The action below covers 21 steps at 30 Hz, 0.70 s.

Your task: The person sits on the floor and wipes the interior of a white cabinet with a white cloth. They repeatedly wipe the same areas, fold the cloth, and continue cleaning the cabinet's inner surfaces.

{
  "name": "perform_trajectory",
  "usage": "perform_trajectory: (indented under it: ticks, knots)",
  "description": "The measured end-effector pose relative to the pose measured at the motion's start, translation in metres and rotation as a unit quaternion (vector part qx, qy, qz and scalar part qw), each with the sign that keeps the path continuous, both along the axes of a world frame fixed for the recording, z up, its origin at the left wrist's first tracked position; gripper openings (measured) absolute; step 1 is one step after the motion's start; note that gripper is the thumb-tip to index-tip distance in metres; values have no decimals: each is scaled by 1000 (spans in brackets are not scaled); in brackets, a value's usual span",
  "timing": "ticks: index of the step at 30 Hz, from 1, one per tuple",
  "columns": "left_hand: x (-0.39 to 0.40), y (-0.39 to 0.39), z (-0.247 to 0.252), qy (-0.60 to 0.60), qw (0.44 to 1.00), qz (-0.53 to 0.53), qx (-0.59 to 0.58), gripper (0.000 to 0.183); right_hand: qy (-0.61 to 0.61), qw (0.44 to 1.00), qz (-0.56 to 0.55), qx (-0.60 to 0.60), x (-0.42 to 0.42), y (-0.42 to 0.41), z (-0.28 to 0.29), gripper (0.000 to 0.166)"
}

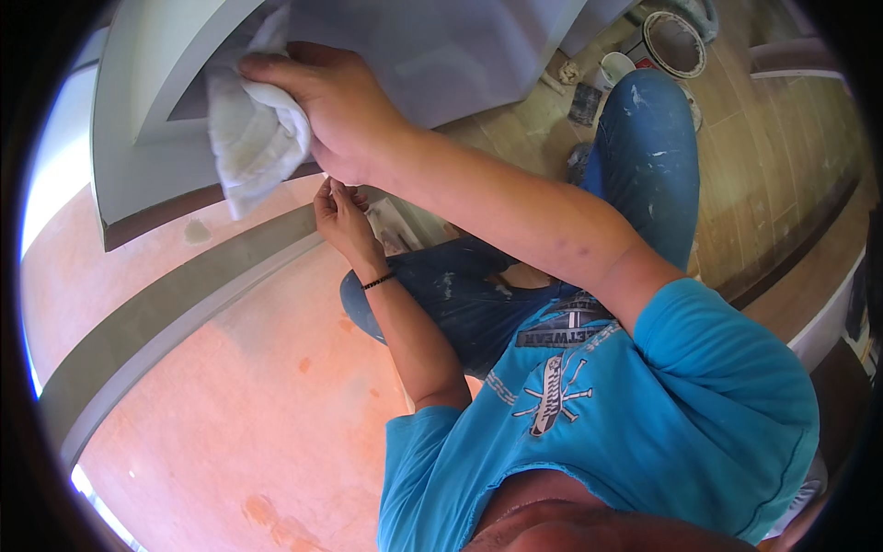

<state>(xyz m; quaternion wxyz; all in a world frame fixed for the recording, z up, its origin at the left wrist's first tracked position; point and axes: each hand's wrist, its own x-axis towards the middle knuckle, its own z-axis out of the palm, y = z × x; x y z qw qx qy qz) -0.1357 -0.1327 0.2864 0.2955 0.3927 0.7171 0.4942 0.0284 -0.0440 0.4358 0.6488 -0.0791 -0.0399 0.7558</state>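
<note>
My right hand (345, 110) grips a folded white cloth (252, 148), thumb on top, at the near edge of a pale painted unit (131, 165). The cloth hangs loosely over that edge, its upper end blurred against the unit's shaded grey recess (441, 62). Just below my right wrist is my left hand (345, 221), with a dark beaded bracelet (379, 281) on its wrist. Its fingers are curled and the thumb is close to the index finger. Whether anything small sits between those fingertips is not clear.
An open, stained paint can (672, 45), a white cup (616, 67) and a dark block (585, 103) stand or lie on the wood-look floor (766, 145) beyond my bent knee (652, 110). A patchy pink wall (234, 372) with a grey band (148, 331) runs along my left.
</note>
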Motion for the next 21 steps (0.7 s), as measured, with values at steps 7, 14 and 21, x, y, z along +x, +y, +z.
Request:
perform_trajectory:
  ticks: [7, 14, 21]
  knots:
    - [1, -1, 0, -23, 1000, -3, 8, 32, -146, 972, -180, 29, 38, 8, -43, 29]
    - [4, 0, 4, -16, 1000, -4, -3, 31, -505, 847, -157, 51, 10, 0, -127, 31]
    - [7, 2, 8, -20, 1000, -8, -5, 31, -523, 820, -226, 57, -5, -18, -73, 26]
